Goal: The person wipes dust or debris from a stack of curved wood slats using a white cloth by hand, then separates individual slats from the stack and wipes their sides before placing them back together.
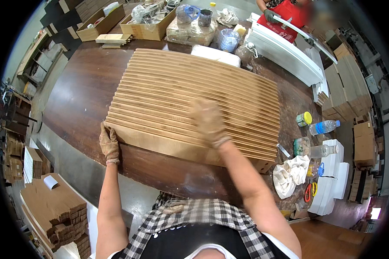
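Note:
A large light-brown wooden panel with rows of raised parallel slats (pixel 177 93) lies on the dark wooden table (pixel 80 93). My left hand (pixel 110 144), in a tan work glove, grips its near left corner, the fingers against the edge. Over the middle of the slats, towards the front, is my right hand (pixel 209 123), gloved too. Motion smears its fingers, so I cannot make out their shape or whether anything is under them.
Bottles (pixel 324 127), a white cloth (pixel 291 175) and scissors (pixel 310 192) lie to the right. Along the back stand open cartons (pixel 148 29) and a plastic-wrapped block (pixel 191 32). Far right, a person in a red apron (pixel 282 21) handles long white pieces (pixel 285 52). Stacked cardboard (pixel 52 207) sits lower left.

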Demonstrator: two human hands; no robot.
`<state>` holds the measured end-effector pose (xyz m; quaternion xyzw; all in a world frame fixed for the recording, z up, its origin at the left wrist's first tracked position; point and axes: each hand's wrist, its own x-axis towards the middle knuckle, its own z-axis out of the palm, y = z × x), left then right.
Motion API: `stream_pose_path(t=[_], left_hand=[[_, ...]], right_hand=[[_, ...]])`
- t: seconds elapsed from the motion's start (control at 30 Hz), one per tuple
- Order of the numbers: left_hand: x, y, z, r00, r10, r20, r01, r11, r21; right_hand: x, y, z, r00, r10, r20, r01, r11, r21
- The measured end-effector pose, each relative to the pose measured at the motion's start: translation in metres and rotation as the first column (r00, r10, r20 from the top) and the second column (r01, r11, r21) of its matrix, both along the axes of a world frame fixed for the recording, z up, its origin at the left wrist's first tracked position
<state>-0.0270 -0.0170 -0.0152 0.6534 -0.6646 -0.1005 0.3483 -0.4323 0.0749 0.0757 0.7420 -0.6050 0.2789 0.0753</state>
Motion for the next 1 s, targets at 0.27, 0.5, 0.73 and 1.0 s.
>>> stream_pose_path(t=[0.27, 0.5, 0.73, 1.0], left_hand=[[-0.011, -0.004, 0.005, 0.987, -0.081, -0.139, 0.081, 0.997, -0.001], [0.01, -0.011, -0.018, 0.996, -0.001, -0.09, 0.002, 1.0, 0.014], [0.024, -0.018, -0.025, 0.999, 0.02, 0.034, -0.02, 1.0, 0.007], [0.022, -0.02, -0.024, 1.0, 0.005, -0.006, -0.006, 1.0, -0.023]], right_hand=[[-0.11, 0.061, 0.011, 0.955, -0.26, 0.139, 0.269, 0.962, -0.052], [-0.109, 0.071, -0.009, 0.983, -0.165, -0.086, 0.159, 0.985, -0.067], [-0.186, 0.12, 0.013, 0.879, -0.442, 0.181, 0.464, 0.879, -0.107], [-0.174, 0.138, -0.011, 0.963, -0.236, -0.128, 0.214, 0.963, -0.162]])
